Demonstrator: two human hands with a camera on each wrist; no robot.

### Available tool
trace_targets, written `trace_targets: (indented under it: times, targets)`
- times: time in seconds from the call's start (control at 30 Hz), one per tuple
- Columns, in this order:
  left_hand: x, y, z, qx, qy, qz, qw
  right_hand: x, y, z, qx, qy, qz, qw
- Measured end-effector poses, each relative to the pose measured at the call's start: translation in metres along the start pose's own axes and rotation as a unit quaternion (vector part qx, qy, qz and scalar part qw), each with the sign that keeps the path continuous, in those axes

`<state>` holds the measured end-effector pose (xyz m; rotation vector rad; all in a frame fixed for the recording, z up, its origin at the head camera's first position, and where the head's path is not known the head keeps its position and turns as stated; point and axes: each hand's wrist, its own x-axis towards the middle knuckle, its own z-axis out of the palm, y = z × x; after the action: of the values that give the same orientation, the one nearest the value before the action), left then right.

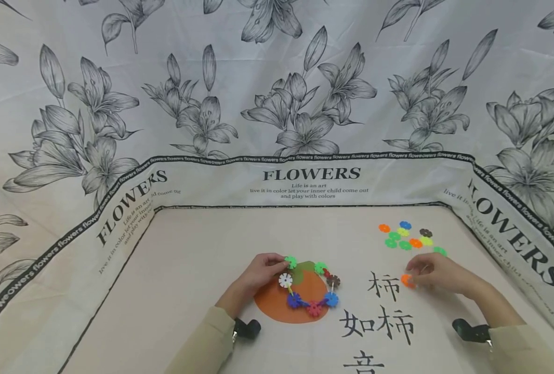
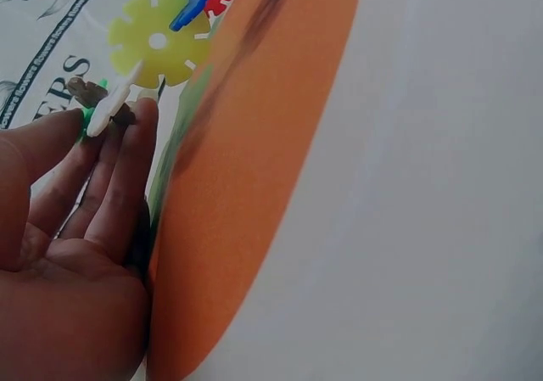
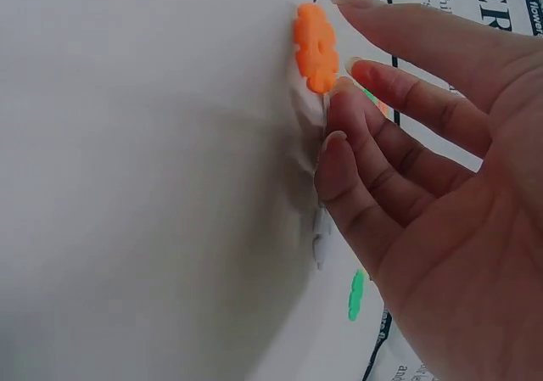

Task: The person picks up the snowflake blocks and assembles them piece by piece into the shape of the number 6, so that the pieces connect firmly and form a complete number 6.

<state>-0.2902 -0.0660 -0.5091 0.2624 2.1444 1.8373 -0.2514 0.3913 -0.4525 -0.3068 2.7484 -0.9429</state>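
Observation:
A curved chain of snowflake-shaped plastic pieces (image 1: pixel 312 291) lies on an orange printed circle (image 1: pixel 277 304). My left hand (image 1: pixel 284 262) is at the chain's upper left end. Its thumb and fingertips lightly pinch a green piece (image 1: pixel 290 261) beside the white piece (image 1: pixel 285 280). The left wrist view shows these nearly straight fingers (image 2: pixel 127 160) at the white piece (image 2: pixel 110 109), below a yellow piece (image 2: pixel 157 40). My right hand (image 1: pixel 412 272) reaches with straight fingers (image 3: pixel 399 101). One fingertip touches a loose orange piece (image 3: pixel 316 48) lying on the cloth (image 1: pixel 407 280).
Several loose pieces (image 1: pixel 405 236) in orange, green, blue, yellow and brown lie at the back right. Black printed characters (image 1: pixel 383 311) mark the cloth between the hands. Flower-print cloth walls (image 1: pixel 305 182) rise along the back and both sides.

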Motion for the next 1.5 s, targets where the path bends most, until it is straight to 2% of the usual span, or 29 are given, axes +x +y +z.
trace_targets:
  times: [0.1,0.33,0.47,0.73,1.07,1.4,1.5]
  targets:
    - [0.0,0.0,0.0,-0.001,-0.001,0.001,1.0,0.0,0.002,0.003,0.002,-0.012,-0.003,0.9999]
    - [-0.001,0.0,0.0,0.004,-0.001,-0.001,1.0,0.002,0.006,0.008,-0.02,0.005,-0.01,0.9997]
    - [-0.001,-0.001,-0.001,0.002,0.0,0.0,1.0,0.003,0.008,0.009,-0.022,0.002,-0.005,0.9997]
    - [-0.001,0.0,0.0,0.003,0.001,0.0,1.0,0.007,0.0,0.012,-0.011,-0.002,-0.007,0.9999]
    - [-0.001,0.001,-0.002,0.0,0.0,0.0,1.0,0.028,-0.043,0.041,0.041,0.02,-0.056,0.9974]
    - [-0.001,-0.001,-0.002,-0.002,-0.004,0.006,1.0,0.05,-0.093,0.065,0.126,-0.02,-0.137,0.9823]
    - [-0.001,-0.001,-0.001,-0.007,-0.004,0.002,1.0,0.056,-0.104,0.07,0.141,-0.027,-0.144,0.979]
